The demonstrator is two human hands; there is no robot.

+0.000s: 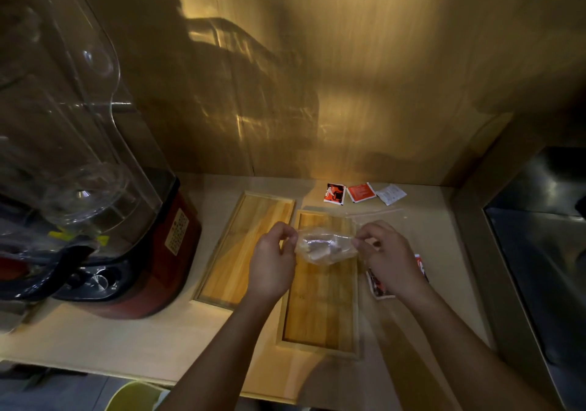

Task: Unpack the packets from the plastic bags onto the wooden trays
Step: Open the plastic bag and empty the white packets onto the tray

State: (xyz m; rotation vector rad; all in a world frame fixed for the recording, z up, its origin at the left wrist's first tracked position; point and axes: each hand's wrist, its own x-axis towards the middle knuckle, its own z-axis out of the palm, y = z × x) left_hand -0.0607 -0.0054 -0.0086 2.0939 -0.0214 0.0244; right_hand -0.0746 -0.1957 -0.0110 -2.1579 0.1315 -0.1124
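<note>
- A crumpled clear plastic bag [326,247] is held up between both hands, pinched at each end, above the far part of the right tray; pale contents show through it only dimly.
- Two long, shallow rectangular wooden trays lie side by side on the pale counter: the left tray [244,245] angled, the right tray [320,302] nearly straight. No packets show on either.
- Near the back wall lie three small square packets in a row: a red-and-black one [334,193], a red one [361,192], a white one [390,194].
- Another red-and-black packet [377,285] lies right of the right tray, partly hidden.

two bare forearms, no sleeves in view, left hand [273,261], right hand [391,258], no rings or watch
</note>
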